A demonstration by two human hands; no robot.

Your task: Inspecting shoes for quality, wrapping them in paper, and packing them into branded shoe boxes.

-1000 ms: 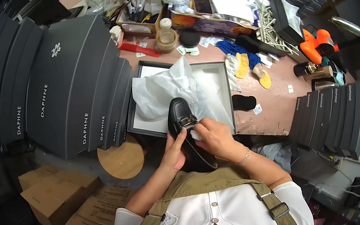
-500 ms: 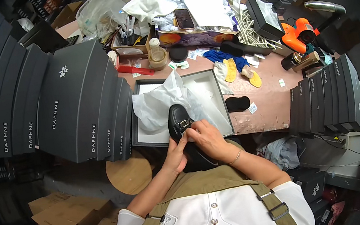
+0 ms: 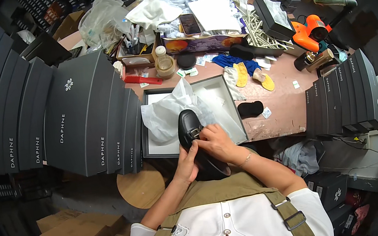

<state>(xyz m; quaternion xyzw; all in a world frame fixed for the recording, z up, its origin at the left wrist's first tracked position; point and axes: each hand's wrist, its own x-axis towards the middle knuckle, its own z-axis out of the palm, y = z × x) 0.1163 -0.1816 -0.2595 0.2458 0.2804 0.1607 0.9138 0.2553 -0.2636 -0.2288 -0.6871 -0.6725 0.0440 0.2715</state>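
Here, far left, a row of dark grey shoe boxes (image 3: 74, 118) stands on edge, w/ a round wooden stool (image 3: 142, 188) just below them. Next to them the open grey box (image 3: 223, 85) sits at the table (image 3: 287, 105) front edge, white tissue paper (image 3: 169, 113) crumpled up inside. My left hand (image 3: 186, 163) cups the black loafer (image 3: 188, 126) from underneath at its heel side; fingers wrapped round it. The shoe is over the box's front rim, toe pointing away from me, metal buckle on top. My right hand (image 3: 216, 143) is right beside the left, fingertips pinched on the buckle area, so both hands are clamped on the same shoe, close together. Right of the box: a black sock-like piece (image 3: 251, 108), yellow insoles (image 3: 241, 74) on blue cloth. Further right an orange tool (image 3: 312, 32), then another stack of dark boxes (image 3: 343, 95) at the table's right end.
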